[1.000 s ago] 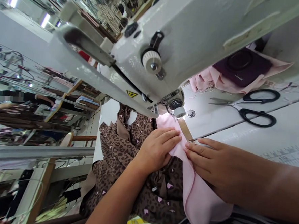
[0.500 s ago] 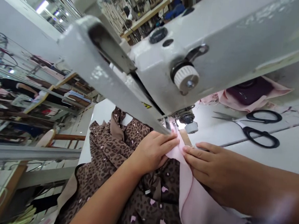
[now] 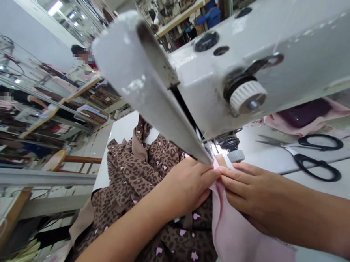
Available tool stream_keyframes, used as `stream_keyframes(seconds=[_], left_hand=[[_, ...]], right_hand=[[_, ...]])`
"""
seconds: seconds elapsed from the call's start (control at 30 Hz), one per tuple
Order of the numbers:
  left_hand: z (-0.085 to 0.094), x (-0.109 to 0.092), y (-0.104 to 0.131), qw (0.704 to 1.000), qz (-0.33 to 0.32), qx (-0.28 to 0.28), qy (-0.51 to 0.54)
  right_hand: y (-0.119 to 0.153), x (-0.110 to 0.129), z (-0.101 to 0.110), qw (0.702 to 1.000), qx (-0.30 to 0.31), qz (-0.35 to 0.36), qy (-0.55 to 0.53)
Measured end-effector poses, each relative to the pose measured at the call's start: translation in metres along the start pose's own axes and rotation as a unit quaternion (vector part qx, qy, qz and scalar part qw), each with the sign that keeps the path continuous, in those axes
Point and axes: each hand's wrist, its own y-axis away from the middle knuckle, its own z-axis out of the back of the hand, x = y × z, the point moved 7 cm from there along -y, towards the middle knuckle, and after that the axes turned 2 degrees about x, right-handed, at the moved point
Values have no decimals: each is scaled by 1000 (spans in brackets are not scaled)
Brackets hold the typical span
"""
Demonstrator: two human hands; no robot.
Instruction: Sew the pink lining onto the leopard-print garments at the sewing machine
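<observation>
A strip of pink fabric [image 3: 242,245] runs from the needle area of a white sewing machine [image 3: 298,47] down toward me. Just below the presser foot, my left hand [image 3: 189,183] is closed on the strip's left edge, its fingertips partly hidden by the machine's lever. My right hand [image 3: 257,191] pinches the same strip from the right, fingers together, nearly touching the left fingertips. Under and left of my left forearm lies a bunched brown leopard-print garment [image 3: 133,180] with pink spots. The needle tip itself is hard to make out.
Black-handled scissors [image 3: 318,157] lie on the white table right of the machine foot. Behind them, a dark purple object [image 3: 305,112] rests on pink cloth. Other workbenches and people stand at the far left, with a wooden stool [image 3: 56,160] nearer.
My fingertips have come together on the pink strip, the left hand shifting right. The view has moved closer, so the machine head looks larger and further right. Another person has come into view behind.
</observation>
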Motion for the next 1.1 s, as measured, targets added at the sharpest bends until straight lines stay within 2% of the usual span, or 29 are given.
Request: stream_keyframes(seconds=[0.1, 0.2, 0.33, 0.57, 0.9, 1.1], left_hand=[[-9, -1, 1, 999, 13, 7, -31], [-13, 1, 6, 999, -3, -20, -29], [-13, -2, 10, 998, -40, -48, -9], [-6, -5, 14, 991, -59, -119, -19], [-5, -4, 13, 990, -61, -123, -9], [1, -12, 6, 986, -86, -136, -34]], right_hand=[[3, 2, 2, 1000, -10, -8, -17], [8, 5, 3, 999, -28, -12, -21], [12, 7, 3, 999, -42, -10, -6], [11, 6, 5, 998, -51, -26, 1], [12, 7, 0, 999, -49, -20, -3], [14, 8, 0, 998, -66, -20, 1]])
